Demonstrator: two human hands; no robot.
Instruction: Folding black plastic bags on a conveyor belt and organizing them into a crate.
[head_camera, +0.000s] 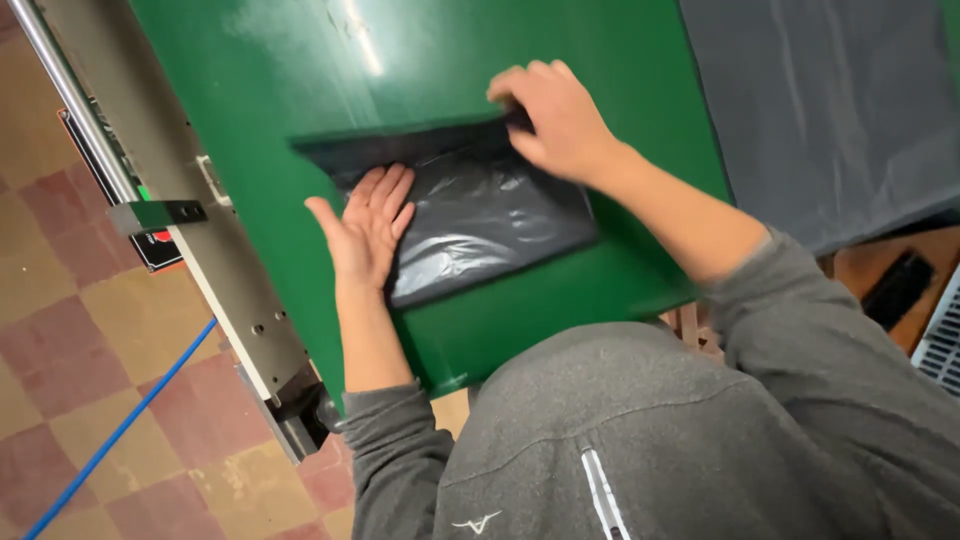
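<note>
A dark grey plastic bag (470, 215) lies folded flat near the middle of the green table (260, 110); the left hand (365, 228) sits at its nine o'clock edge, fingers straight and together, palm pressed down on the plastic, holding nothing but pinning it; the right hand (555, 118) is at the bag's one o'clock corner, fingers curled over the top fold, seemingly pinching the edge, though the fingertips are hidden and how tight the pinch is cannot be told.

The fold line runs along the bag's twelve o'clock side, from the left corner to the right hand; wrinkles and trapped air show as shiny ripples toward five o'clock.

To do this step well, I judge the flat hand should keep its weight low and even so the slick film does not slide on the smooth table; the pinching hand should draw the edge taut along the crease rather than lift it; air is best pushed out toward the open side, at about five o'clock, before the fold is pressed; edges should be lined up first, since thin plastic creeps once released.

At two o'clock a larger grey sheet (830, 110) lies beyond the table's edge; at nine o'clock a metal rail (70, 100) runs beside the table, above a tiled floor (70, 330) crossed by a blue cable (120, 430).
</note>
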